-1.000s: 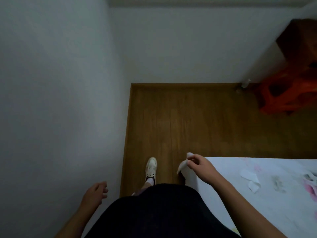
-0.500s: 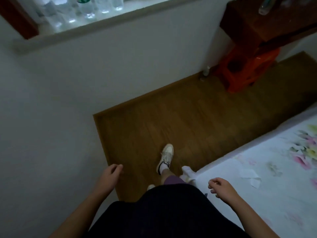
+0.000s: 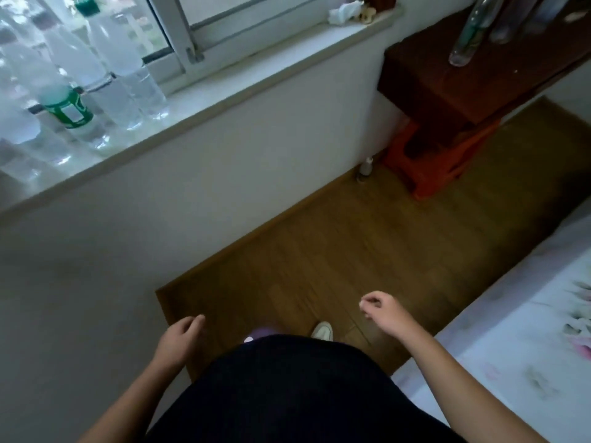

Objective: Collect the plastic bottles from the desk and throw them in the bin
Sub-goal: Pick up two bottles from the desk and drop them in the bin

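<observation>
A dark brown wooden desk (image 3: 447,87) fills the top right corner. On it stand clear plastic bottles (image 3: 470,33), cut off by the frame's top edge. My left hand (image 3: 180,338) hangs low at the left with loosely curled fingers and holds nothing. My right hand (image 3: 382,311) is raised over the floor, fingers loosely curled, with nothing visible in it. Both hands are far below and left of the desk. No bin is in view.
Several clear bottles (image 3: 121,65), one with a green label (image 3: 68,108), stand on the window sill (image 3: 256,68) at the upper left. An orange plastic stool (image 3: 438,161) sits under the desk. A small bottle (image 3: 366,167) stands by the wall. A floral-sheeted bed (image 3: 527,340) is at the right.
My view has swung up and right, bringing the sill bottles and desk closer. My right hand let go of the sheet corner and lifted off the bed. My feet have stepped forward.
</observation>
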The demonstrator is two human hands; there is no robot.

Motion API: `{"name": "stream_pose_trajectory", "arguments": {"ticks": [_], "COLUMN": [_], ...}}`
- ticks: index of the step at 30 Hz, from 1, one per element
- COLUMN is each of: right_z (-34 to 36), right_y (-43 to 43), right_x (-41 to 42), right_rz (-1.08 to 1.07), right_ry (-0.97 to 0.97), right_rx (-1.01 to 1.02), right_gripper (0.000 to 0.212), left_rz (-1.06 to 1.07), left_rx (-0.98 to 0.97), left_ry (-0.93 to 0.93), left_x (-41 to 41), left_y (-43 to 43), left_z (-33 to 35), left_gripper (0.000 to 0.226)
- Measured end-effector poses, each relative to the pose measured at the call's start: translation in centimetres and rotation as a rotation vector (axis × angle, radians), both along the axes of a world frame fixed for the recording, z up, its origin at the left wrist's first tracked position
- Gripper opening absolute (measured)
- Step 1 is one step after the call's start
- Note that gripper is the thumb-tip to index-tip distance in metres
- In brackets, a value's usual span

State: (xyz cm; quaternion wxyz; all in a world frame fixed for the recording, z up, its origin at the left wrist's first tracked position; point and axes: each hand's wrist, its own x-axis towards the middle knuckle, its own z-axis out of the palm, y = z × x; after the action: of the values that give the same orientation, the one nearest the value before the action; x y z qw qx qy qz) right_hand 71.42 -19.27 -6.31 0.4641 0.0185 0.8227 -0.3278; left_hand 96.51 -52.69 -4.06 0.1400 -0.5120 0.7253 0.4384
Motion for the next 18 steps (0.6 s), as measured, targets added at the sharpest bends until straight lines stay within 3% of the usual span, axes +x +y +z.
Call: {"name": "stream_pose_trajectory", "arguments": {"ticks": [10, 18], "right_z": [2.5, 1.1], "right_y": [-1.5, 5.0], "right_x": [-11.4, -11.9], "right_rz": [-0.23, -0.701], "right_ry": [0.069, 0.013], "right_rx": [-0.054, 0.057], "right_gripper": [0.02, 0.008], "left_rz": [-0.183, -0.57], "left_rx": [0.051, 0.131], "left_ry": [-0.032, -0.072], "left_x": [-19.5, -42.5], "left_y": [-6.7, -3.5], "left_z": [-3.1, -4.1], "left_gripper": [0.039, 0.033]}}
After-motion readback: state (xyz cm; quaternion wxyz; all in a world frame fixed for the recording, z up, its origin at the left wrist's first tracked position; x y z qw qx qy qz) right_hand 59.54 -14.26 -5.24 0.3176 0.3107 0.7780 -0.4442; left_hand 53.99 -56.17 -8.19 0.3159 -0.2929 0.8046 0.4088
